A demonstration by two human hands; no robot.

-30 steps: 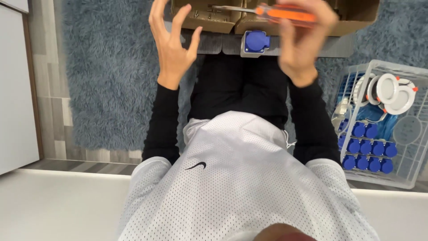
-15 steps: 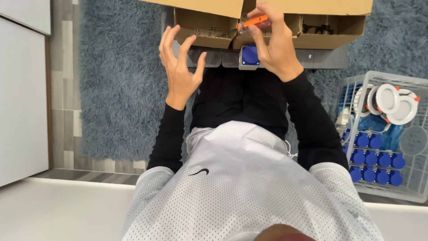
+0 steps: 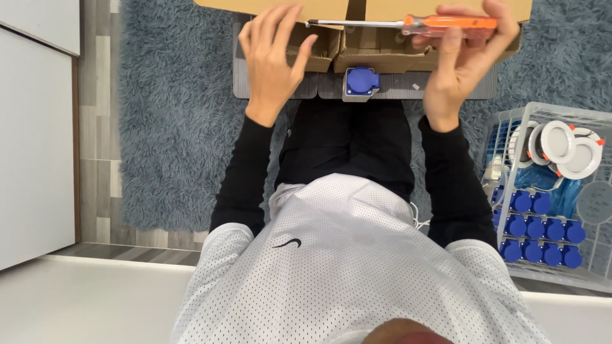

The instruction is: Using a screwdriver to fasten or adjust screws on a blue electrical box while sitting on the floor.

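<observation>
Clearly, the right hand [image 3: 460,60] in the upper right of the frame is closed around the orange handle of a screwdriver [image 3: 408,24], with the fingers curled over the handle and the thumb under it. The tool lies almost level, so its long axis runs left to right across the top of the frame; the thin metal shaft points to the left and its tip ends just beside the fingertips of the left hand [image 3: 273,57]. That hand is empty, fingers spread and a little bent, palm toward the cardboard box [image 3: 331,48] at the top middle. The tip is therefore nearer to the left hand, the handle to the right. Below the box, at the middle, a blue socket [image 3: 361,81] sits on a grey board [image 3: 268,86]. At the right edge a white wire basket [image 3: 510,127] holds more blue sockets [image 3: 542,229] and round white lamps [image 3: 561,143].
</observation>
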